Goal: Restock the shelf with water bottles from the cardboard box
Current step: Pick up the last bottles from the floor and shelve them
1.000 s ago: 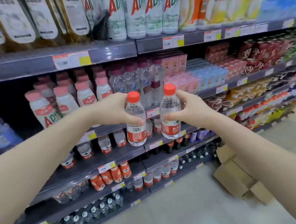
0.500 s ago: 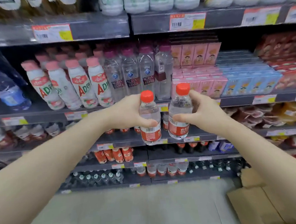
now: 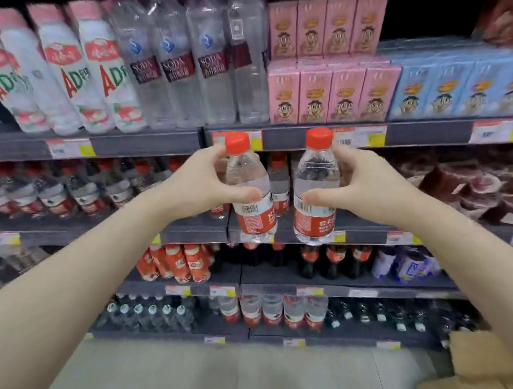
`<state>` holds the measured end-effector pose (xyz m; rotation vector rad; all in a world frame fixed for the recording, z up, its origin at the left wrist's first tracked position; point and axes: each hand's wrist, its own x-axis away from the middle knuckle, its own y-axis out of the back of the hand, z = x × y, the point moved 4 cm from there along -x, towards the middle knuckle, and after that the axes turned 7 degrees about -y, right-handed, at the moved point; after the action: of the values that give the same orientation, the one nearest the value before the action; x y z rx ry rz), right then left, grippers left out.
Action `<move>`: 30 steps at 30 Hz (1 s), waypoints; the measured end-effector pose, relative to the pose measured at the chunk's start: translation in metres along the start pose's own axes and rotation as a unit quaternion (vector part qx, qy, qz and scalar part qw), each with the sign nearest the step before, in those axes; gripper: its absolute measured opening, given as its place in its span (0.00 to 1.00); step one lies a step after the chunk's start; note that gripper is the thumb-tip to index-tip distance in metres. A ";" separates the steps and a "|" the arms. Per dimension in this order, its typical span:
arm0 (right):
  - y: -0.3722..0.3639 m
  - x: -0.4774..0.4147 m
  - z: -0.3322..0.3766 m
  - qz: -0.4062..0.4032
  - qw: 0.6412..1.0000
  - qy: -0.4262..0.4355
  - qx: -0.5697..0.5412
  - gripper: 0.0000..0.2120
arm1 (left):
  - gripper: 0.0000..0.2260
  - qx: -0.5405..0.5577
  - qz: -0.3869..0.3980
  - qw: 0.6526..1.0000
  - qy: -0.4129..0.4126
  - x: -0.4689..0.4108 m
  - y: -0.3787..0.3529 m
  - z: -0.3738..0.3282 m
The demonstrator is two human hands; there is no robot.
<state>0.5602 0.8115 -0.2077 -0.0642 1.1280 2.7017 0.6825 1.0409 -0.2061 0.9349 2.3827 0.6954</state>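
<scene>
My left hand (image 3: 198, 183) grips a small water bottle (image 3: 252, 216) with a red cap and red label, held upright. My right hand (image 3: 359, 181) grips a second bottle of the same kind (image 3: 316, 214), a hand's width to the right. Both bottles hang in front of the dark grey shelf (image 3: 197, 229) at mid height. Two like bottles (image 3: 278, 182) stand on that shelf just behind them. A corner of the cardboard box (image 3: 485, 363) shows at the lower right on the floor.
Above stand white AD drink bottles (image 3: 67, 74), clear soda water bottles (image 3: 176, 66), and pink (image 3: 330, 95) and blue (image 3: 460, 89) cartons. Lower shelves hold red-labelled bottles (image 3: 178, 263), dark cola bottles (image 3: 332, 259) and more water (image 3: 272, 311). Pale floor (image 3: 201, 377) lies below.
I have come closer to the shelf and face it squarely. Both hands have carried their bottles forward toward the mid shelf and drawn slightly apart.
</scene>
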 end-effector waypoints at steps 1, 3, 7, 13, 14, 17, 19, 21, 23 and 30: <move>-0.010 0.001 -0.015 0.003 1.000 0.001 -0.002 0.23 | 0.20 0.011 -0.019 1.000 -0.002 0.003 -0.014 0.017; -0.031 0.005 -0.046 0.006 1.000 0.007 -0.011 0.24 | 0.20 0.023 -0.048 0.999 -0.009 0.011 -0.040 0.043; -0.069 0.006 -0.104 -0.012 0.999 0.023 -0.040 0.25 | 0.20 0.020 -0.072 0.996 -0.042 0.023 -0.088 0.080; -0.097 -0.004 -0.146 -0.067 0.995 0.046 -0.057 0.30 | 0.23 -0.015 -0.089 0.991 -0.094 0.033 -0.124 0.109; -0.098 -0.006 -0.149 -0.072 0.995 0.045 -0.058 0.30 | 0.23 -0.014 -0.083 0.992 -0.098 0.033 -0.127 0.108; -0.095 -0.017 -0.150 -0.082 0.995 0.037 -0.051 0.29 | 0.23 -0.019 -0.059 0.993 -0.104 0.030 -0.132 0.103; -0.089 -0.029 -0.149 -0.084 0.995 0.032 -0.052 0.28 | 0.24 -0.034 -0.048 0.993 -0.101 0.023 -0.132 0.100; -0.083 -0.040 -0.143 -0.087 0.995 0.033 -0.042 0.25 | 0.24 -0.035 -0.044 0.994 -0.095 0.015 -0.130 0.100; -0.080 -0.055 -0.140 -0.104 0.994 0.025 -0.024 0.23 | 0.23 -0.027 -0.039 0.994 -0.095 0.005 -0.128 0.103; -0.089 -0.118 -0.157 -0.143 0.989 -0.015 -0.038 0.26 | 0.26 -0.019 -0.023 0.996 -0.086 -0.023 -0.126 0.121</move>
<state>0.6877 0.7403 -0.3670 -0.1824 0.9283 2.4798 0.7098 0.9782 -0.3678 0.8846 2.2253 0.6162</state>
